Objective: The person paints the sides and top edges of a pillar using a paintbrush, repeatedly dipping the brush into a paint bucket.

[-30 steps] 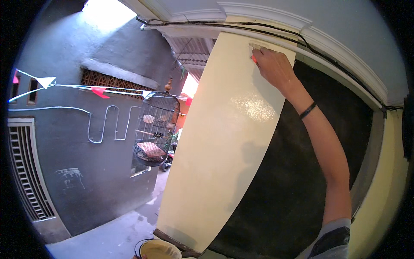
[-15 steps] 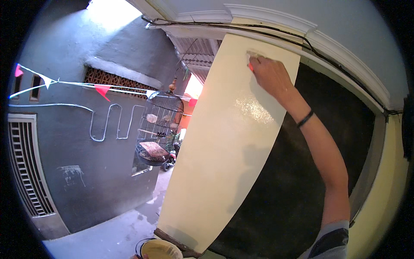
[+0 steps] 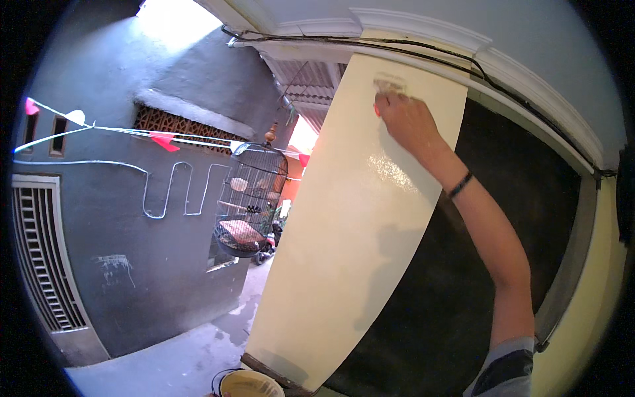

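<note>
My right hand (image 3: 411,126) is raised high and closed around a paintbrush (image 3: 389,85); a bit of its red handle shows beside the fingers. The bristles touch the upper part of a cream-painted pillar (image 3: 337,251), though they are smeared by motion. A wet, shiny patch (image 3: 393,173) glistens below the hand. At the lower edge stands the rim of a small paint bucket (image 3: 246,375), pale yellow inside, with a thin wire handle. Only a sliver of my left hand (image 3: 210,395) shows at the bucket's left side; most of it is cut off by the frame.
A domed birdcage (image 3: 248,198) hangs just left of the pillar. Black cables (image 3: 397,45) cross above it, under white moulding. Strings with small red and white flags (image 3: 162,140) stretch to the left before a grey wall (image 3: 178,264). A dark opening (image 3: 423,317) lies to the right.
The brush has moved slightly up on the pillar, and my right wrist has bent a little. The whole view has shifted slightly, and less of my left hand shows at the bucket.
</note>
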Motion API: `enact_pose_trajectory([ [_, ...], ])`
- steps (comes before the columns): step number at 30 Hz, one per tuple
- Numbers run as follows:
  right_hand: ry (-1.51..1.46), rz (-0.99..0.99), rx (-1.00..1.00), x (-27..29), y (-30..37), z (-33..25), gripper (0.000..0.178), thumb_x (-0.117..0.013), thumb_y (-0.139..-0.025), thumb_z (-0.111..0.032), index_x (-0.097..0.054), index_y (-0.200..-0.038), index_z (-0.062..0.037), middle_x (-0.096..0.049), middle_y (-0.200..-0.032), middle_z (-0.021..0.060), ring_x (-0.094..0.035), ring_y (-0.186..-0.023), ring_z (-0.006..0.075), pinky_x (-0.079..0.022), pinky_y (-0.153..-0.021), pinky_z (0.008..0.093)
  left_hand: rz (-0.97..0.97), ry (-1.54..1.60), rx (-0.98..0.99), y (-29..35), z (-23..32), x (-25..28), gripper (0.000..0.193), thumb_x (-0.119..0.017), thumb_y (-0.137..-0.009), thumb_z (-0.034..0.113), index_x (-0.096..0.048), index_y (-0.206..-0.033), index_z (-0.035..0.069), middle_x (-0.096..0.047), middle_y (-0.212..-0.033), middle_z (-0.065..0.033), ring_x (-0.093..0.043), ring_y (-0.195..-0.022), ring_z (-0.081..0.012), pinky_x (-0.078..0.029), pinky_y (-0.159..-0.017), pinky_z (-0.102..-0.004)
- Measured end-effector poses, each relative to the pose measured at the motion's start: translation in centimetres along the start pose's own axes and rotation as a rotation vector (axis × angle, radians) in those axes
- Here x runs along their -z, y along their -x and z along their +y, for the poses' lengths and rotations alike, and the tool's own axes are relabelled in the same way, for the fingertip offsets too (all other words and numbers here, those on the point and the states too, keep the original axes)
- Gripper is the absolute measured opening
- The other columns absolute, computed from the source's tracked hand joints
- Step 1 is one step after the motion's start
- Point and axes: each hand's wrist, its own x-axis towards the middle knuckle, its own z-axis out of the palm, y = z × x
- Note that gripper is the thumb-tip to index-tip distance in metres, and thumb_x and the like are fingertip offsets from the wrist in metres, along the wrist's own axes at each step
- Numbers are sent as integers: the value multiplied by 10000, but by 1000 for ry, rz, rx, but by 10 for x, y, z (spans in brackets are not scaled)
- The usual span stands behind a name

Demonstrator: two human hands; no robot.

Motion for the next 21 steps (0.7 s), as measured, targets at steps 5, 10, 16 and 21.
enact_pose_trajectory([
  [5, 162, 2, -43, -38, -13, 32, 111, -579, -857, -55, -616, -944, 2, -671, -874, 153, -710, -819, 279, -585, -699, 394, -30, 54, 9, -5, 10, 5, 548, -577, -952, 526, -601, -882, -16, -644, -788, -249, -611, -724, -419, -462, -672, -493],
  [10, 101, -23, 44, -27, 3, -16, 89, -596, -846, -69, -635, -901, -11, -678, -847, 143, -717, -777, 263, -591, -643, 365, 8, 57, 15, 1, 2, 2, 539, -589, -946, 525, -607, -875, -9, -643, -760, -241, -615, -711, -405, -459, -656, -480],
  [16, 98, 132, -13, -28, -23, 4, 84, -629, -820, -72, -653, -870, -9, -686, -823, 134, -728, -764, 253, -602, -597, 338, -9, 42, 15, -3, 3, 3, 533, -564, -962, 510, -613, -924, -19, -653, -810, -260, -614, -753, -446, -461, -678, -496],
  [21, 232, 100, -34, -53, -33, 17, 70, -623, -813, -67, -660, -847, -19, -696, -842, 139, -731, -791, 239, -613, -615, 320, -32, 38, 47, 0, 18, 10, 543, -551, -967, 513, -612, -958, -26, -654, -869, -288, -618, -811, -476, -464, -710, -522],
])
